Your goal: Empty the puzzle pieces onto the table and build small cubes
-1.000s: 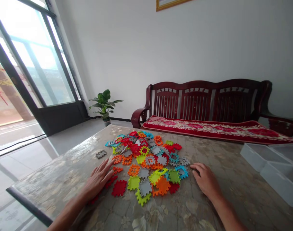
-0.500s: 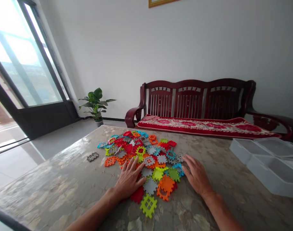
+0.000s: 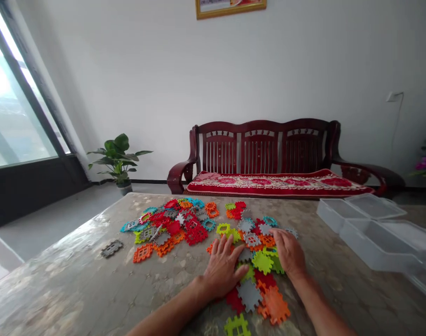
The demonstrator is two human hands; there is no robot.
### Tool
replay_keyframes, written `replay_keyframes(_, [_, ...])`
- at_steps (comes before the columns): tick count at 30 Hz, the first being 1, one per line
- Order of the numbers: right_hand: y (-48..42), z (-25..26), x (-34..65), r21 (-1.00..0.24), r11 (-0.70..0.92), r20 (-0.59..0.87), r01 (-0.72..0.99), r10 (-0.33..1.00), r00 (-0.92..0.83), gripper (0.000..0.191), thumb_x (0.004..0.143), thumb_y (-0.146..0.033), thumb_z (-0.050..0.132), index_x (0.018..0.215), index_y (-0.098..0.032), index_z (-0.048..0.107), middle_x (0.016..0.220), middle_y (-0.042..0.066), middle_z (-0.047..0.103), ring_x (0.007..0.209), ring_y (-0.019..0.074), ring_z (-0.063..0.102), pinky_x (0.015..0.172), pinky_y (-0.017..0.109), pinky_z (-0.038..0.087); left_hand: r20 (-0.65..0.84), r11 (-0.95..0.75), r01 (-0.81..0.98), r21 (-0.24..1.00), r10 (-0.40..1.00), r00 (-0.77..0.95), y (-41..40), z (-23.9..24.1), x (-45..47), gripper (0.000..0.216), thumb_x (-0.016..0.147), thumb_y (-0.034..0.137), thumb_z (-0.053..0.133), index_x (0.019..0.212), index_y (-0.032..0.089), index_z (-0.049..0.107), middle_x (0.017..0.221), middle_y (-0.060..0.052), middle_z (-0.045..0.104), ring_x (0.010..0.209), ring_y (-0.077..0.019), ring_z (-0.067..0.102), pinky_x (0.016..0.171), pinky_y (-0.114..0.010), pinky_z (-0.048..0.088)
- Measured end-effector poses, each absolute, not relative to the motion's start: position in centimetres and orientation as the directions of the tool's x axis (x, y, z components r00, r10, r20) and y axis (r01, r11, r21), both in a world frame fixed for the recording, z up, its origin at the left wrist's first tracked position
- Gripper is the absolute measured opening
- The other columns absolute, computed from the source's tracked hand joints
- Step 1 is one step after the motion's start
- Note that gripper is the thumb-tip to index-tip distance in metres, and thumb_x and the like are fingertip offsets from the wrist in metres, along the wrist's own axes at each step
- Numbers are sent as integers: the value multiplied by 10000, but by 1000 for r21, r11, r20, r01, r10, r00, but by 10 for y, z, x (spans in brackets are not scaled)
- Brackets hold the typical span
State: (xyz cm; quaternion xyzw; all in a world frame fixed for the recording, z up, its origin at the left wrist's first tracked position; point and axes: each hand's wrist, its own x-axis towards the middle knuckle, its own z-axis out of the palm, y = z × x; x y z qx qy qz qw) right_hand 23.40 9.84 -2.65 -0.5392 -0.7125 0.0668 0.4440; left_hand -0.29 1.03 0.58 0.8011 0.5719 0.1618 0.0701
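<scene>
Many flat, notched plastic puzzle tiles lie on the table in two loose heaps. My left hand rests palm down with spread fingers on the left side of the nearer heap. Close to its thumb are a yellow-green tile and a grey tile. My right hand is at that heap's right side, fingers loosely bent, fingertips against a light grey tile; its thumb is partly hidden. An orange tile and a green window tile lie nearest me. Red tiles edge the farther left heap.
Clear plastic boxes stand at the table's right. One dark grey tile lies apart on the left of the patterned tabletop. Behind the table are a wooden bench with a red cover and a potted plant.
The single heap has split in two: my left hand has moved right with the nearer tiles, opening a gap. My right hand's fingers have drawn closer together. The view has turned slightly right.
</scene>
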Motion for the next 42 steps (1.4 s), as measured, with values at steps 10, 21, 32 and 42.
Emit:
replay_keyframes(10, [124, -41, 275, -373, 102, 476, 922, 874, 95, 482, 924, -458, 321, 1140, -212, 676, 1222, 104, 636, 1158, 254, 554, 1009, 426, 395, 355, -226, 929, 294, 928, 113, 129, 42, -26, 412, 916, 470, 403, 1221, 289, 613, 1380, -72, 536, 1332, -281, 397, 1103, -503, 263])
replay_keyframes(21, [118, -33, 261, -304, 57, 434, 951, 897, 85, 345, 909, -407, 408, 1069, -313, 698, 1234, 47, 634, 1104, 242, 575, 958, 422, 402, -4, -171, 954, 246, 984, 177, 203, 23, -5, 577, 860, 652, 337, 1342, 378, 494, 1467, -95, 432, 1355, -388, 340, 1034, -703, 148])
replay_keyframes(32, [117, -25, 271, -479, -33, 392, 877, 886, 248, 465, 930, -407, 316, 1143, -210, 679, 1285, 125, 573, 1203, 279, 500, 1006, 431, 382, -35, -376, 875, 306, 914, 405, 132, 23, 7, 855, 772, 725, 455, 1499, 339, 224, 1568, -115, 246, 1445, -364, 133, 1115, -580, 184])
replay_keyframes(42, [129, -27, 255, -435, -27, 261, 900, 953, 154, 528, 933, -484, 294, 1349, -253, 523, 1333, 117, 551, 1249, 288, 473, 1047, 494, 317, -124, -299, 920, 253, 933, 337, 119, 21, -7, 1166, 561, 542, 730, 1525, 254, 141, 1554, -176, 241, 1404, -436, 211, 1089, -584, 228])
